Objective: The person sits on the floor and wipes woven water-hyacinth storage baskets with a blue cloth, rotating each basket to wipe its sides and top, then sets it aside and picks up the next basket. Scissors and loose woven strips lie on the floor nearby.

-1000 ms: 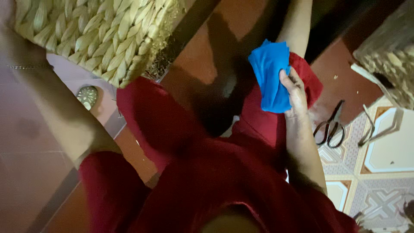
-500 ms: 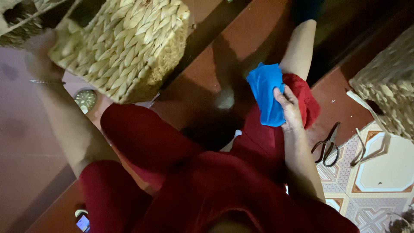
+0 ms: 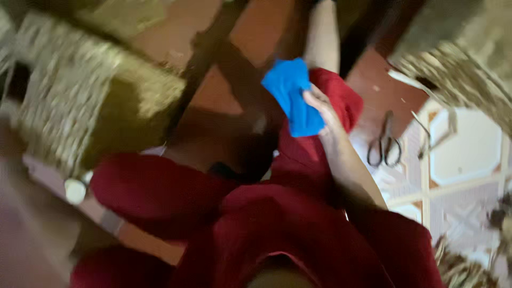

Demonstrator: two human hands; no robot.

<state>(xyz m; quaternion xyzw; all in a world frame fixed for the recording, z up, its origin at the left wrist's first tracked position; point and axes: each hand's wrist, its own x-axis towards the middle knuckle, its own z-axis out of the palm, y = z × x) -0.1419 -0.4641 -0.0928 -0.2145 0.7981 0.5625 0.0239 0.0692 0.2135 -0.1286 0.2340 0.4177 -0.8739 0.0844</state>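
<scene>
My right hand [image 3: 326,116] rests on my red-clad knee and pinches a folded blue cloth [image 3: 290,89] against it. My left arm reaches up along the left edge, where my left hand [image 3: 12,140], badly blurred, grips the side of a large woven basket [image 3: 80,101]. The basket is tilted and lifted above the floor. I am seated in red clothing [image 3: 266,224] with both knees raised.
Dark-handled scissors [image 3: 384,145] lie on the floor right of my knee, near a thin metal tool [image 3: 429,138]. A second woven basket [image 3: 458,69] stands at the top right. A small round object [image 3: 74,190] lies under the lifted basket. Patterned tiles [image 3: 464,154] cover the right side.
The woven basket has swung down and to the left with my left hand. My right hand keeps the blue cloth on my knee. The view has tilted and blurred.
</scene>
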